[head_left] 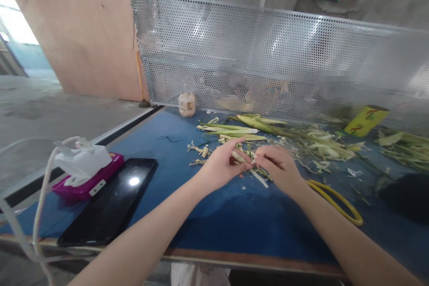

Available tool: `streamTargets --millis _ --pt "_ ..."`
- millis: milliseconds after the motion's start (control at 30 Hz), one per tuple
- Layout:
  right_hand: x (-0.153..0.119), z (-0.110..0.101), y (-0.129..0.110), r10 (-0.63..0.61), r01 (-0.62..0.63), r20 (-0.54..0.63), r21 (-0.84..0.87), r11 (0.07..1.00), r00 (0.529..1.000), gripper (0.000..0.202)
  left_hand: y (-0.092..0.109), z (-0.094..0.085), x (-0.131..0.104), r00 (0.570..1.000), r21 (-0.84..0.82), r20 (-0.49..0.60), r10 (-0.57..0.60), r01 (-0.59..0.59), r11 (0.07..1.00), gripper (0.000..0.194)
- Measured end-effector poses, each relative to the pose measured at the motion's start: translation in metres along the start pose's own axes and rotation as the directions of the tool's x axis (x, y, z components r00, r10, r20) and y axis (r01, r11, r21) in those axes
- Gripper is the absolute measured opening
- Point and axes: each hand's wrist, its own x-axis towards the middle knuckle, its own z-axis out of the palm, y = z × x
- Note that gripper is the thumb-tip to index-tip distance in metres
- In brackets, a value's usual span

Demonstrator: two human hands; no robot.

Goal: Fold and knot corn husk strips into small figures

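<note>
My left hand (225,161) and my right hand (279,167) meet above the middle of the blue table. Between their fingertips is a pale strip of plant husk (238,157), pinched from both sides. The fingers partly cover the piece, so its full shape is hidden. Below the hands a loose whitish strip (259,178) points toward the table's front. Just beyond them lie long green and white husk leaves (231,130). To the left of my left hand is a small knotted husk piece (201,149).
A black phone (110,201) and a magenta power strip (89,183) with white plugs occupy the left. A yellow ring (338,203) lies right, near my forearm. Husk scraps (321,143), a tilted yellow-green can (365,121) and a jar (187,104) stand before a perforated metal screen (214,40).
</note>
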Motion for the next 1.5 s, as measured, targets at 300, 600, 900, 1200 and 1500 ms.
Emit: streamTargets --millis 300,600,900,1200,1500 --pt "0.007 -0.003 0.007 0.219 -0.207 -0.024 0.247 0.947 0.975 0.027 0.005 0.001 0.002 0.995 -0.168 -0.051 -0.084 0.075 0.983 0.054" --pt "0.008 -0.006 0.009 0.240 -0.241 0.041 0.280 0.929 0.970 0.031 0.012 0.000 0.001 0.985 -0.307 -0.051 -0.167 0.144 0.941 0.069" --pt "0.007 -0.009 0.002 0.247 -0.265 0.214 0.059 0.962 0.945 0.034 0.012 -0.004 0.001 0.977 -0.318 -0.083 -0.195 0.159 0.935 0.067" --pt "0.007 -0.013 0.014 0.193 -0.338 0.392 0.344 0.876 0.899 0.035 0.012 -0.003 0.002 0.988 -0.274 -0.095 -0.124 0.094 0.957 0.051" --pt "0.005 -0.015 0.009 -0.045 -0.031 0.317 0.229 0.973 0.947 0.059 0.012 -0.007 0.002 0.985 -0.381 -0.134 -0.110 0.052 0.923 0.052"
